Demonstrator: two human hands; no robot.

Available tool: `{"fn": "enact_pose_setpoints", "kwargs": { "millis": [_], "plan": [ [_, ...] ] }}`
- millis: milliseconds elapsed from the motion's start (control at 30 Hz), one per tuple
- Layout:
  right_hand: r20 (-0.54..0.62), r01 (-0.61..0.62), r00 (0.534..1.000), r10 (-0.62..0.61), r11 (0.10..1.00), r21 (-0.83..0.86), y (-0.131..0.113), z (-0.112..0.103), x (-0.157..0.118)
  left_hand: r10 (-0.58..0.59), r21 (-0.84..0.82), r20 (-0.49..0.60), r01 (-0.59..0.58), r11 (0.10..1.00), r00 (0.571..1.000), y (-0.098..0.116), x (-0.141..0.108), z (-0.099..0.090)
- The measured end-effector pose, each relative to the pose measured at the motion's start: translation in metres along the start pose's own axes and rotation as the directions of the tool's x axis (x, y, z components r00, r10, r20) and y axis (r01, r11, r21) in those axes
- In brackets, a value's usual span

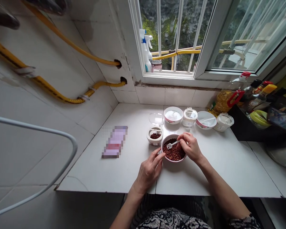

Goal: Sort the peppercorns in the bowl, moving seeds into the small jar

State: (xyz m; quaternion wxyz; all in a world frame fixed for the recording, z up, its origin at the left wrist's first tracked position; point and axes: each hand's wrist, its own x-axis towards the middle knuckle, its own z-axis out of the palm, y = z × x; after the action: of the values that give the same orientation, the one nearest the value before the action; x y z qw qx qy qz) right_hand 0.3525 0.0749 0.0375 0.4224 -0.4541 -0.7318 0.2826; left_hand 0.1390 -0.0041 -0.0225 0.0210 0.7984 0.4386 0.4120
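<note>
In my right hand (190, 147) a small white plastic spoon (173, 144) is pinched, its scoop just over the peppercorns (173, 154). These reddish-brown grains, which look like Sichuan peppercorns, fill much of a white bowl (173, 161). My left hand (149, 170) grips the bowl's left side, thumb and fingers at the rim. Just behind it, to the left, stands a small white seasoning jar (154, 142) with some of the same dark red grains inside. Its clear lid (156, 119) is tipped up at the back.
Along the back stand a bowl of white powder (173, 121), a lidded jar (190, 117), a second bowl (206, 127) with a pale utensil and another jar (224, 122). An oil bottle (226, 98) is at the right. A blurred purple packet (114, 142) lies left on the white counter (85, 171).
</note>
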Motion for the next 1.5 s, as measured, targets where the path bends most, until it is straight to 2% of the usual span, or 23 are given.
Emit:
{"fn": "enact_pose_setpoints", "kwargs": {
  "millis": [67, 167, 533, 800, 1000, 1133, 1233, 1300, 1400, 1500],
  "plan": [
    [0.026, 0.051, 0.998, -0.050, 0.998, -0.034, 0.000, 0.004, 0.000, 0.007, 0.001, -0.003, -0.007, 1.000, 1.000, 0.000, 0.001, 0.000],
    [0.033, 0.042, 0.999, -0.042, 0.999, 0.001, 0.001, 0.007, 0.000, 0.011, 0.004, -0.011, -0.011, 1.000, 1.000, 0.001, 0.002, -0.001],
    [-0.032, -0.168, 0.983, 0.181, 0.954, 0.250, -0.001, 0.005, -0.003, 0.007, -0.009, -0.024, -0.007, 1.000, 1.000, 0.001, 0.001, 0.001],
    [-0.131, -0.065, 0.988, 0.077, 0.993, 0.094, 0.001, -0.001, -0.001, 0.009, 0.005, -0.019, -0.008, 1.000, 1.000, 0.000, 0.001, 0.001],
    [-0.064, -0.220, 0.967, 0.248, 0.930, 0.294, 0.001, -0.001, 0.004, 0.012, 0.001, -0.025, -0.012, 1.000, 1.000, 0.001, 0.002, 0.001],
    [-0.082, -0.228, 0.955, 0.283, 0.887, 0.402, -0.005, -0.003, 0.011, 0.010, -0.005, -0.026, -0.010, 1.000, 1.000, 0.000, 0.001, 0.002],
    [-0.091, -0.162, 0.972, 0.215, 0.901, 0.403, -0.015, 0.000, 0.014, 0.006, -0.009, -0.024, -0.006, 1.000, 1.000, 0.000, 0.001, 0.002],
    [-0.097, -0.081, 0.988, 0.124, 0.931, 0.357, -0.022, 0.006, 0.013, 0.004, -0.008, -0.019, -0.004, 1.000, 1.000, 0.000, 0.001, 0.001],
    [-0.073, 0.109, 0.992, -0.099, 0.980, 0.164, -0.027, 0.016, 0.011, 0.008, -0.007, -0.023, -0.008, 1.000, 1.000, 0.000, 0.002, 0.002],
    [-0.009, 0.281, 0.960, -0.281, 0.960, -0.007, -0.027, 0.021, 0.011, 0.009, -0.009, -0.026, -0.010, 1.000, 1.000, 0.000, 0.002, 0.001]
  ]
}}
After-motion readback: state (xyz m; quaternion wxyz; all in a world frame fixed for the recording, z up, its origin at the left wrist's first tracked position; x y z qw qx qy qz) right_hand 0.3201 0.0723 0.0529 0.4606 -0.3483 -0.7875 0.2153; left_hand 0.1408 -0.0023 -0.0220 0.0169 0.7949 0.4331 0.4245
